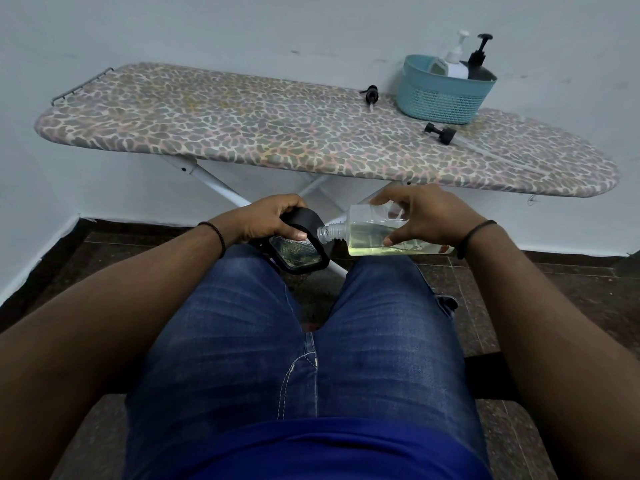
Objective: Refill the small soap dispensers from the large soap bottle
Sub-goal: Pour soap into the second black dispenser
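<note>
Oddly, the black bottle (294, 244) in the left hand (273, 220) (fingers curled round it) hides its own mouth. The right hand (422, 220) pinches a clear bottle (374, 233) lying sideways, half full of yellowish soap. A basket (443, 95) at the ironing board's (242, 126) far right edge holds two dispensers

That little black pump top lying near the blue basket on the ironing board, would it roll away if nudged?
The black pump head looks round-collared and lies on its side, so it would probably roll in a curve. The leopard-print fabric board cover likely slows it. It seems light.
</note>
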